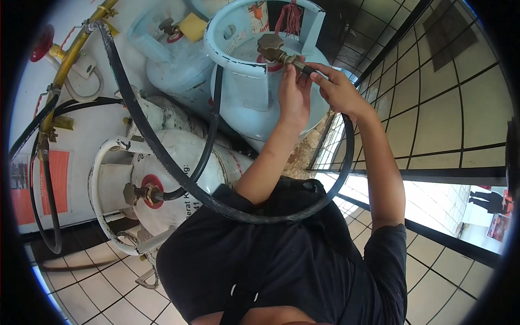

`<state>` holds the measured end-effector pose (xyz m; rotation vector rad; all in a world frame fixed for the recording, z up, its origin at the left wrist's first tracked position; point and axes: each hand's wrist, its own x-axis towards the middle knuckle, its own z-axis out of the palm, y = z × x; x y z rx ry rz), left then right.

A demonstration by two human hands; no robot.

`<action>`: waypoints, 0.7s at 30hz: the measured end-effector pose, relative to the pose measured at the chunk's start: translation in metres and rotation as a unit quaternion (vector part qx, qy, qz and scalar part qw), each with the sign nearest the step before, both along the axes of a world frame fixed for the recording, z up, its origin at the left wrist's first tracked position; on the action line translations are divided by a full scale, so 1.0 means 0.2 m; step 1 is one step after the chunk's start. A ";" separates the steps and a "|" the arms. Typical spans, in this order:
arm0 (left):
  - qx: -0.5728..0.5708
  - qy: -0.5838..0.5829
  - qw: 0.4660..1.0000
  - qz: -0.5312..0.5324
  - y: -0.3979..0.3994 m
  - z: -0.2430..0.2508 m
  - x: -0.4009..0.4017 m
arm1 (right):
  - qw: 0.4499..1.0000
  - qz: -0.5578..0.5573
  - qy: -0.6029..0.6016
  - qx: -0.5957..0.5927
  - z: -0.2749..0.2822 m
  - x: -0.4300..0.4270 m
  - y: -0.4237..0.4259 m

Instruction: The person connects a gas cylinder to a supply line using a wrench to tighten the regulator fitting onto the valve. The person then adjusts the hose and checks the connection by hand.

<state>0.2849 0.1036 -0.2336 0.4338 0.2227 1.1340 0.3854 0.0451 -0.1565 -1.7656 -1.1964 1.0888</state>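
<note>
A light-blue gas cylinder (243,109) stands in front of me, with a collar guard (233,61) of chipped paint around its top. Its brass valve (271,45) joins a brass hose coupling (293,61). The fingertips of my left hand (295,97) hold this coupling from below. My right hand (339,87) pinches the black rubber hose (308,70) just behind the coupling. From there the hose loops down across my chest and up to a yellow pipe at the left.
A white gas cylinder (211,162) to my left has its own valve (132,193) and hose attached. Another light-blue cylinder (178,65) stands behind. The yellow pipe (75,53) with a red round handle (42,42) runs along the wall. A tiled wall (438,118) rises at the right.
</note>
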 end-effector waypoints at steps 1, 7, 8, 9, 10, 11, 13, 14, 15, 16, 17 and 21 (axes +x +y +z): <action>0.005 -0.018 1.000 -0.005 0.02 -0.01 0.01 | 1.000 -0.011 0.011 -0.009 -0.02 0.00 0.01; -0.005 -0.052 0.999 -0.008 0.04 -0.06 0.02 | 0.938 0.017 -0.304 0.166 -0.04 -0.07 0.02; -0.007 -0.052 0.999 -0.008 0.04 -0.07 0.02 | 0.938 0.018 -0.304 0.164 -0.04 -0.10 0.03; -0.019 -0.045 0.999 -0.015 0.04 -0.07 0.02 | 0.926 0.013 -0.351 0.141 -0.04 -0.12 0.04; -0.031 -0.037 0.999 -0.022 0.04 -0.08 0.02 | 0.911 0.009 -0.396 0.117 -0.03 -0.13 0.05; -0.031 -0.037 0.999 -0.024 0.05 -0.08 0.02 | 0.911 0.007 -0.396 0.117 -0.03 -0.12 0.06; -0.018 -0.037 0.999 -0.017 0.06 -0.10 0.02 | 0.911 0.027 -0.393 0.121 -0.03 -0.10 0.07; -0.021 -0.038 0.999 -0.018 0.06 -0.11 0.01 | 0.911 0.028 -0.394 0.118 -0.04 -0.08 0.07; -0.003 -0.036 0.999 -0.036 0.06 -0.10 0.02 | 0.916 0.029 -0.376 0.138 -0.05 -0.06 0.07; 0.016 -0.034 0.998 -0.054 0.07 -0.09 0.02 | 0.920 0.029 -0.359 0.158 -0.07 -0.04 0.08; 0.017 -0.037 0.998 -0.055 0.06 -0.09 0.03 | 0.918 0.029 -0.362 0.158 -0.09 -0.04 0.09; -0.004 -0.050 0.992 -0.117 -0.01 -0.07 0.02 | 0.941 -0.022 -0.296 0.165 -0.16 -0.12 0.07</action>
